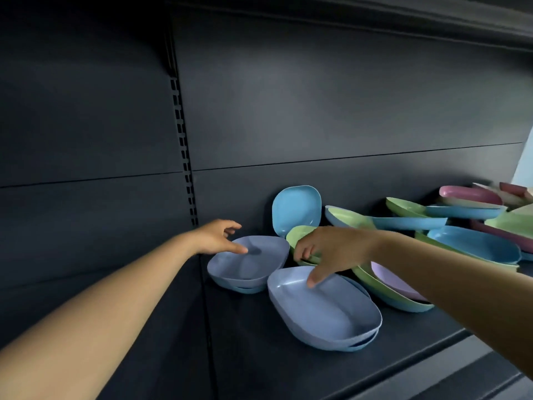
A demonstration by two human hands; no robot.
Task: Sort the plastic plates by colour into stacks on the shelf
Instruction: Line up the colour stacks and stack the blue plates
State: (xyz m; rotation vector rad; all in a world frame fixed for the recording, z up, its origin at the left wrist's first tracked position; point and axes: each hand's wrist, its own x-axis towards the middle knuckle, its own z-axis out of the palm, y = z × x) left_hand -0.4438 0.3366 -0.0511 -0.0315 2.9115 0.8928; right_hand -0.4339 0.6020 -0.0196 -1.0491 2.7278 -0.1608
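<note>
Left hand: my left hand [215, 238], fingers spread, thumb touching the far-left periwinkle plastic plate stack [248, 262].
Right hand: my right hand [331, 251] pinches a pale green plastic plate [300, 235].
Near stack: periwinkle plates [323, 307] on the dark shelf [259, 356].
Right: mixed unsorted plates [467, 226].

The dark shelf [288, 365] carries every plate, and the landmark here is the bright blue plate [296, 207] standing on edge against the back panel. Just left of and in front of it sits a short periwinkle stack [245, 267], and nearer the shelf's front edge, right of that stack, lies a second periwinkle stack [326, 310] (two or three plates deep, hard to count). To the right of the upright plate sprawls a loose pile [461, 226] of green, blue, lilac and pink plates, overlapping and tilted, running to the frame's right edge.
</note>
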